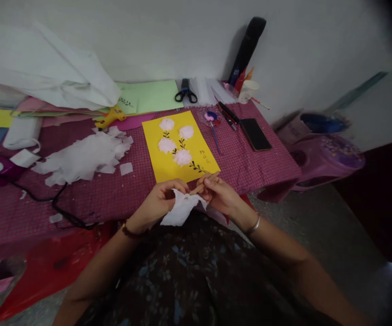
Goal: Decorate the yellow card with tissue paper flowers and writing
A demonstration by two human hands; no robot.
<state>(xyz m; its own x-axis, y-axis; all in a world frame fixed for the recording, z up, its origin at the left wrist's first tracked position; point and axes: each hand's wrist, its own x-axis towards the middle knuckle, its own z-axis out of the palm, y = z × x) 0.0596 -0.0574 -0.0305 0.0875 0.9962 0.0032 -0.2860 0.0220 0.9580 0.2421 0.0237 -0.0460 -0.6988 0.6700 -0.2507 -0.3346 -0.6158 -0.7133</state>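
My left hand [158,199] pinches one side of a white tissue paper piece [180,212] just in front of the table edge. In my right hand [223,194] is a thin wooden stick [200,184], held slantwise, its lower end against the tissue. Just beyond both hands lies a yellow sheet [153,156] bearing several pale pink paper flowers [182,157] with painted dark leaves and some handwriting. To the left spreads a heap of white tissue squares [83,156], with one loose square [126,169] beside it.
A yellow glue gun [111,117] rests behind the tissue heap, with black scissors [186,92] at the back. Pens [228,115], a paint palette [211,117], a brush [215,138] and a dark phone [256,134] lie right. A black cable [58,203] crosses the left side.
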